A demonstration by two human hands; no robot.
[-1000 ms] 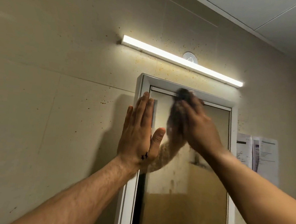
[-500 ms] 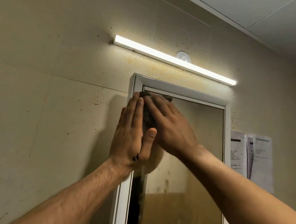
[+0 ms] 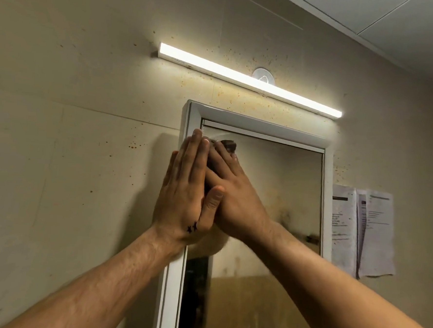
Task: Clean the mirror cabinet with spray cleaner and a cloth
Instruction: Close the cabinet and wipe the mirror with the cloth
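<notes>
Wiping top-left corner of the mirror cabinet (image 3: 258,127) door with a cloth.

Speckled wall (image 3: 84,155) surrounding the cabinet, lit strip light (image 3: 251,81) sitting above it, papers (image 3: 363,231) hanging to its right. Left hand (image 3: 187,190) lying flat with fingers straight against the frame edge, gripping nothing, apparently bracing the door. Right hand (image 3: 230,190) pressing a dark cloth (image 3: 228,144) onto the glass, fingers spread over it, the cloth mostly hidden. Advice: keeping pressure even, overlapping strokes, working downward toward the smudges lower on the glass. Spray cleaner not showing.
</notes>
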